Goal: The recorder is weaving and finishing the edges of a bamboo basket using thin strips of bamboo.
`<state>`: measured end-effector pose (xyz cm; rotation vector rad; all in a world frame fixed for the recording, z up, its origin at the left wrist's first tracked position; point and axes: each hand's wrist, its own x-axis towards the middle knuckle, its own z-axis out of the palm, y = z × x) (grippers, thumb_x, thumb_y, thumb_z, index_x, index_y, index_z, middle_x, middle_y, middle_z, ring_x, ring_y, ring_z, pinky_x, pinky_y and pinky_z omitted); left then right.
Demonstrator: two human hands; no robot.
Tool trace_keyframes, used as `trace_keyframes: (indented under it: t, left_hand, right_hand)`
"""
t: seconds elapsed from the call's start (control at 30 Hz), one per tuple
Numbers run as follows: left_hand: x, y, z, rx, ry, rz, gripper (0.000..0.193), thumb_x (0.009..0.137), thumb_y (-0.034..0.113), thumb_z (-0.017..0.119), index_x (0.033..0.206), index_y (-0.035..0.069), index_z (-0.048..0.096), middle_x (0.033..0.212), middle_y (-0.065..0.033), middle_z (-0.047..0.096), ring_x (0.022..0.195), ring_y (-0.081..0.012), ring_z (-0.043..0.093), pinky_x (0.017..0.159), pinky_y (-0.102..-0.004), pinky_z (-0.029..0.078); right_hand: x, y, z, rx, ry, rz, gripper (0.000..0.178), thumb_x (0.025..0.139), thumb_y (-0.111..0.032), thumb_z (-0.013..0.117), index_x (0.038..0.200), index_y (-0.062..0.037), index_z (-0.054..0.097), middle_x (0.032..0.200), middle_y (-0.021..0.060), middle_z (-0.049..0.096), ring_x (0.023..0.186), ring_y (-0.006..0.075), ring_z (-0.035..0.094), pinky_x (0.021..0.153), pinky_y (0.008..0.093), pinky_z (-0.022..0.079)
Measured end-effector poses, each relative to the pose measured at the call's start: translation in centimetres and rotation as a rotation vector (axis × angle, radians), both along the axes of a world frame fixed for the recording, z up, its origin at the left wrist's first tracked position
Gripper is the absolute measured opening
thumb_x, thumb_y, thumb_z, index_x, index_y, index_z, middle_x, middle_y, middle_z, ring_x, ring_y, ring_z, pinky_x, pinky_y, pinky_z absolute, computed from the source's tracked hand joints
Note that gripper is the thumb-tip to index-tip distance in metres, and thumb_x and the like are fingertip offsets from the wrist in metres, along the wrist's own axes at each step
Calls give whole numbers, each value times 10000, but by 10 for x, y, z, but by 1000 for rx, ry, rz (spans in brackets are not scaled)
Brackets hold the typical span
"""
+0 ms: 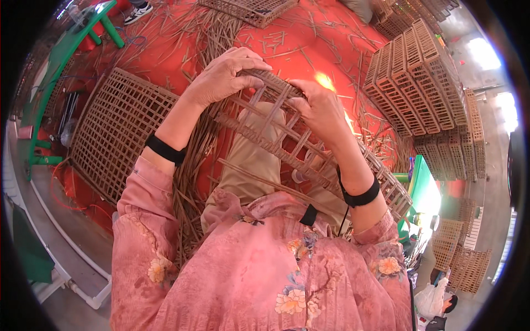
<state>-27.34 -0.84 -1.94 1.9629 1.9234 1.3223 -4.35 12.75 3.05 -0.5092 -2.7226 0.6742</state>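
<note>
A brown woven lattice basket (255, 137) lies tilted across my lap, running from upper left to lower right. My left hand (229, 75) is closed over the upper left end of its rim, thumb bent against the weave. Just right of it, my right hand (320, 107) grips the same rim with bent fingers and thumb. Bare upright strips and wide gaps show in the basket's side below my hands. My right forearm hides part of the basket. A loose flat strip (251, 175) slants across my lap beneath it.
To the left leans a large lattice panel or basket (124, 124). Stacked baskets (417, 83) stand at the right, another basket (254, 10) at the far edge. Loose strips (193, 182) litter the red floor covering (292, 52). Green benches (55, 66) flank me; a person's shoe (138, 14) shows far left.
</note>
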Motion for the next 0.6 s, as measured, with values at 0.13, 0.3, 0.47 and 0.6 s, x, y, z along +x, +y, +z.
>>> trace_keyframes:
  t: [0.13,0.3,0.47,0.6]
  left_hand:
    - [-3,1,6,-16,80,14,338,904,251,783,1225,146,770,1213,-39,709,1181,-260,645,1026,-396,515]
    - [-4,0,8,99,362,22,346,931,293,737,1252,167,755,1169,-36,705,1144,-276,645,1018,-410,500]
    - [-1,5,10,54,319,-83,348,950,287,713,1269,151,743,1195,-33,698,1146,-287,641,1020,-427,497]
    - [7,9,11,110,382,-144,364,941,325,709,1256,148,752,1034,-22,686,1038,-260,644,972,-404,491]
  right_hand:
    - [-6,0,-5,119,36,31,315,946,-173,668,1241,-63,678,1015,193,727,978,409,693,851,505,538]
    - [-7,0,-9,163,70,60,283,947,-153,672,1214,-61,679,1003,194,726,961,399,697,825,493,543]
    - [-7,0,-4,27,107,51,253,939,-155,683,1174,-65,695,951,202,720,903,420,686,780,501,536]
    - [-8,3,3,-16,75,105,237,937,-157,685,1160,-79,706,935,206,715,876,437,674,754,503,525]
